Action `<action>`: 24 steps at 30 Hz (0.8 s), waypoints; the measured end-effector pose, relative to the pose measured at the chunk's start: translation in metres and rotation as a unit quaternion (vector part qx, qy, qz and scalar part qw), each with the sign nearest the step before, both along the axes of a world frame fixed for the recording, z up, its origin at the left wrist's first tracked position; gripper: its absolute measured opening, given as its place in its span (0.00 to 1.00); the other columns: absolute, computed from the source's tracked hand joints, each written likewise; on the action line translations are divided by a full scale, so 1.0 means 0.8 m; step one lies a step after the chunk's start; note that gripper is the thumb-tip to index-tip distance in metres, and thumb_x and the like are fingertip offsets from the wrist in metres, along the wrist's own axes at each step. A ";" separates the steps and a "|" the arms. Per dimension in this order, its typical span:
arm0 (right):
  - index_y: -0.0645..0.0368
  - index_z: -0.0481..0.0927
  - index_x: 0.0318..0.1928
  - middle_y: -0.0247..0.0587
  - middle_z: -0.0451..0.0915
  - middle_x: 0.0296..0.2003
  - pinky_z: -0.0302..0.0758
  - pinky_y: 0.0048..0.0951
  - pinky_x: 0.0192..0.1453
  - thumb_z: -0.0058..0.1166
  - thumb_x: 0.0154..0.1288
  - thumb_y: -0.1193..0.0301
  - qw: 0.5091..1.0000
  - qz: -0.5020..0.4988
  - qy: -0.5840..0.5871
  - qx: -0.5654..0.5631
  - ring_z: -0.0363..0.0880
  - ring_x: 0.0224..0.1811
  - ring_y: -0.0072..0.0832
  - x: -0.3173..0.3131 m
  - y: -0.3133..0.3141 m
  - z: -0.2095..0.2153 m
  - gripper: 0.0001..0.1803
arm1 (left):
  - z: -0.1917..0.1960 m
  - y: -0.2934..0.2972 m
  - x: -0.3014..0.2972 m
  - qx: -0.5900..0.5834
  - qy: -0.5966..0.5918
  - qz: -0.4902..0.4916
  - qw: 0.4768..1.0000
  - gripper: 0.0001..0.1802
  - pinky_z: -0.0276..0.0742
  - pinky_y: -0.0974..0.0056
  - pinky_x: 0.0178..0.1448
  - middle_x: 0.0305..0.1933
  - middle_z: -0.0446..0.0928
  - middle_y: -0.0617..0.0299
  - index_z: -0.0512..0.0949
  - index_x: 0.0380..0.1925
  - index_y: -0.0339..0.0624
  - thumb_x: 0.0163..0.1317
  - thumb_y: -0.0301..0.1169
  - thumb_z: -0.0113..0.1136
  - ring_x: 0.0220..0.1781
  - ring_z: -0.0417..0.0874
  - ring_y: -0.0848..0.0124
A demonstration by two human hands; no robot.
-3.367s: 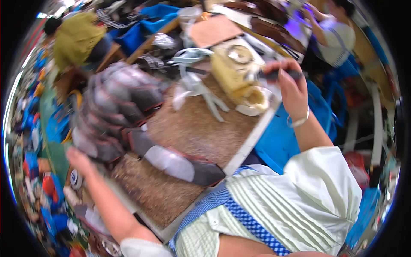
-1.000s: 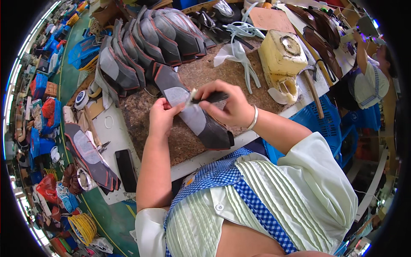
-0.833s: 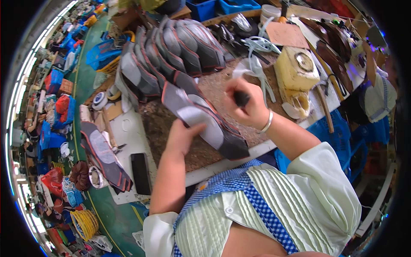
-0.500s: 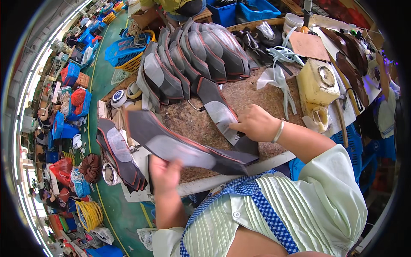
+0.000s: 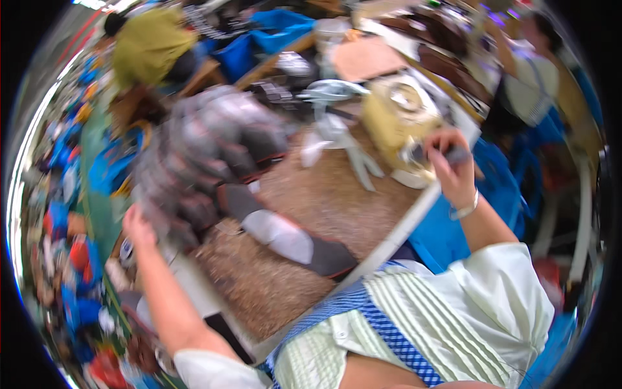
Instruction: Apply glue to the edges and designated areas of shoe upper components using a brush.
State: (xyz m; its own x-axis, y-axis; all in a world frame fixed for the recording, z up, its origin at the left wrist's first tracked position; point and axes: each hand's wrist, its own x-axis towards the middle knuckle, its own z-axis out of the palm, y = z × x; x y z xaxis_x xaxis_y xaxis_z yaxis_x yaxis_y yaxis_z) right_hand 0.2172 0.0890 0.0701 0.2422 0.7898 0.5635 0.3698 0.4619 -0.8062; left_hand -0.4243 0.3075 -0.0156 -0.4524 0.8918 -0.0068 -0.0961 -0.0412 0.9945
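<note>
My right hand [image 5: 448,159] is closed round a small dark, rounded object [image 5: 459,155], too blurred to name, at the open end of a yellowed plastic container [image 5: 398,113]. At the far left my left hand [image 5: 139,227] reaches to the edge of a fanned row of dark grey panels [image 5: 214,129] with reddish edges; motion smears its fingers, and any grip on a panel cannot be made out. One curved dark panel [image 5: 278,235] with a pale grey middle patch lies flat on the brown worktop [image 5: 259,298], untouched by either hand.
Pale strips [image 5: 340,133] lie beside the container. A tan board [image 5: 368,57] sits behind it. Blue plastic [image 5: 440,227] hangs right of the table's white edge. A black flat object [image 5: 230,338] lies at the near left edge. Other people are at the back left and right.
The view has turned. My left hand no longer holds the panel in front of me and has moved left to the row. My right hand has left the lying panel for the container.
</note>
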 end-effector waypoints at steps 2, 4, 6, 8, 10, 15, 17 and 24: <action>0.61 0.70 0.37 0.37 0.77 0.32 0.70 0.18 0.33 0.52 0.62 0.75 0.983 -0.004 0.168 -0.077 0.73 0.30 0.15 0.045 -0.009 0.022 0.06 | 0.000 -0.006 -0.027 -0.002 0.127 0.059 0.990 0.17 0.74 0.64 0.44 0.43 0.77 0.57 0.74 0.47 0.35 0.63 0.35 0.52 0.40 0.77 0.70; 0.60 0.74 0.37 0.31 0.78 0.27 0.70 0.16 0.28 0.55 0.61 0.73 0.975 -0.045 0.088 -0.197 0.72 0.24 0.13 0.079 -0.027 0.034 0.06 | 0.045 -0.036 0.042 -0.017 0.223 0.069 0.972 0.21 0.69 0.62 0.55 0.48 0.76 0.54 0.76 0.44 0.35 0.69 0.40 0.40 0.48 0.76 0.66; 0.60 0.78 0.34 0.27 0.77 0.22 0.68 0.15 0.23 0.59 0.59 0.72 0.962 -0.045 -0.011 -0.268 0.70 0.19 0.12 0.081 -0.036 0.028 0.06 | 0.054 -0.073 0.090 0.010 0.429 0.117 0.896 0.21 0.65 0.60 0.59 0.49 0.75 0.52 0.75 0.47 0.36 0.69 0.40 0.39 0.50 0.75 0.64; 0.60 0.79 0.32 0.31 0.76 0.21 0.69 0.19 0.23 0.63 0.53 0.72 0.963 -0.014 -0.207 -0.171 0.72 0.20 0.16 0.074 -0.030 0.012 0.08 | 0.055 -0.115 0.148 0.049 0.493 0.031 0.868 0.18 0.68 0.62 0.55 0.45 0.77 0.55 0.74 0.46 0.35 0.69 0.37 0.42 0.47 0.76 0.66; 0.59 0.79 0.30 0.38 0.77 0.23 0.72 0.26 0.25 0.63 0.53 0.70 0.956 0.037 -0.281 -0.078 0.76 0.23 0.27 0.057 -0.015 0.007 0.07 | 0.055 -0.169 0.239 -0.039 0.267 -0.164 0.949 0.11 0.73 0.71 0.39 0.36 0.77 0.60 0.73 0.41 0.36 0.65 0.32 0.49 0.34 0.78 0.74; 0.62 0.78 0.29 0.49 0.78 0.24 0.72 0.35 0.31 0.60 0.54 0.63 0.880 0.068 -0.369 -0.291 0.75 0.25 0.44 0.048 0.002 0.018 0.14 | 0.021 -0.245 0.337 -0.187 0.033 -0.213 0.958 0.21 0.75 0.69 0.38 0.39 0.76 0.54 0.63 0.51 0.34 0.62 0.32 0.55 0.39 0.78 0.71; 0.66 0.77 0.29 0.45 0.71 0.15 0.67 0.32 0.24 0.60 0.55 0.62 0.880 0.012 -0.344 -0.327 0.69 0.17 0.30 0.077 0.008 0.021 0.17 | 0.014 -0.242 0.354 -0.162 -0.049 -0.165 0.972 0.23 0.76 0.67 0.40 0.40 0.75 0.53 0.61 0.51 0.32 0.59 0.27 0.58 0.40 0.78 0.69; 0.58 0.75 0.29 0.26 0.70 0.15 0.50 0.15 0.14 0.55 0.61 0.69 0.900 -0.020 -0.045 -0.433 0.56 0.11 0.10 0.106 -0.022 0.019 0.07 | 0.060 -0.281 0.375 -0.002 -0.116 -0.155 0.981 0.19 0.73 0.62 0.52 0.47 0.73 0.53 0.64 0.48 0.31 0.56 0.18 0.56 0.46 0.77 0.66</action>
